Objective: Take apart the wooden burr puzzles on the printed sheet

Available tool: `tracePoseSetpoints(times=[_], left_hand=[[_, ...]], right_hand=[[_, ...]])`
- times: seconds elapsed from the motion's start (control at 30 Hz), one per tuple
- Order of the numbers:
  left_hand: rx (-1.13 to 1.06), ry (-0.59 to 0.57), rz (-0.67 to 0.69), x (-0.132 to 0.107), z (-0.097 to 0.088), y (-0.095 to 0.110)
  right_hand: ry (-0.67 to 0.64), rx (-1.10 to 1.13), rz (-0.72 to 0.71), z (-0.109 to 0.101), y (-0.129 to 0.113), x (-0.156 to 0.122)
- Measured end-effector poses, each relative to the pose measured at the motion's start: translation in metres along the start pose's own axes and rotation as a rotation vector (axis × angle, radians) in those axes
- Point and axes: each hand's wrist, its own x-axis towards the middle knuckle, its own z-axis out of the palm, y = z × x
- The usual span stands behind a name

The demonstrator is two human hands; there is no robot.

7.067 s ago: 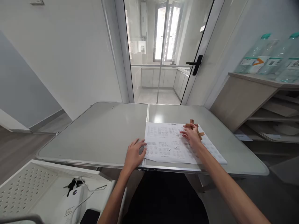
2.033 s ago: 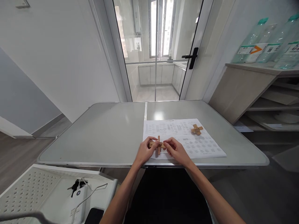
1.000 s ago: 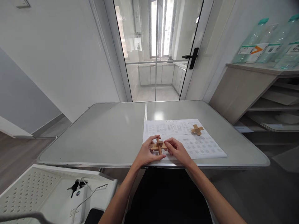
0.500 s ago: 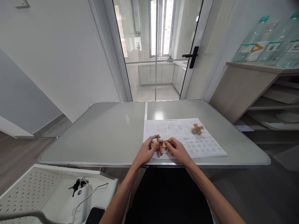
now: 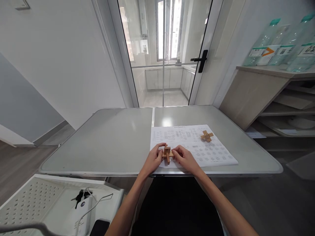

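A wooden burr puzzle (image 5: 167, 155) of crossed brown bars is held between my hands near the table's front edge, just above a printed sheet. My left hand (image 5: 155, 156) grips its left side with thumb and fingers. On the other side, my right hand (image 5: 181, 155) pinches the end of a bar. Parts of the bars are hidden behind my fingers. The printed paper sheet (image 5: 221, 155) lies flat beneath, covered in small diagrams. Toward its right edge rests a second wooden puzzle (image 5: 206, 136), lighter and cross-shaped, touched by neither hand.
The grey table (image 5: 118, 141) has a metal rim. At lower left, a white basket (image 5: 54, 196) holds a white power strip (image 5: 83, 213), keys and a black phone (image 5: 100, 227). Plastic bottles (image 5: 263, 42) stand on a wooden shelf (image 5: 246, 91) at right. A glass door is beyond.
The wooden puzzle has turned a little between my hands, so a flat block face now shows at its top. The lighter puzzle and the sheet lie as before.
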Motion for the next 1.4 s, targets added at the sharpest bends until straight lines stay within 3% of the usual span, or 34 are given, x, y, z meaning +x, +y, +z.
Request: tracePoseSetpoints(times=[0.2, 0.57, 0.9, 1.13, 1.4], left_hand=[[-0.086, 0.018, -0.011, -0.0021, -0.0026, 0.0063], [-0.026, -0.064, 0.042, -0.0046, -0.0021, 0.0091], [-0.024, -0.066, 0.046, -0.0026, -0.0029, 0.0055], [-0.132, -0.147, 0.057, -0.0024, -0.0012, 0.0055], [-0.058, -0.062, 0.024, -0.0032, -0.0007, 0.0046]], right_hand=[[-0.005, 0.006, 0.027, -0.0012, -0.0050, -0.0025], [0.007, 0.042, 0.038, -0.0001, -0.0013, -0.0015], [-0.011, 0.062, 0.029, -0.0031, 0.0007, -0.0023], [-0.089, 0.117, 0.040, -0.0016, 0.0036, -0.0018], [-0.074, 0.117, 0.043, -0.0005, 0.0004, -0.0019]])
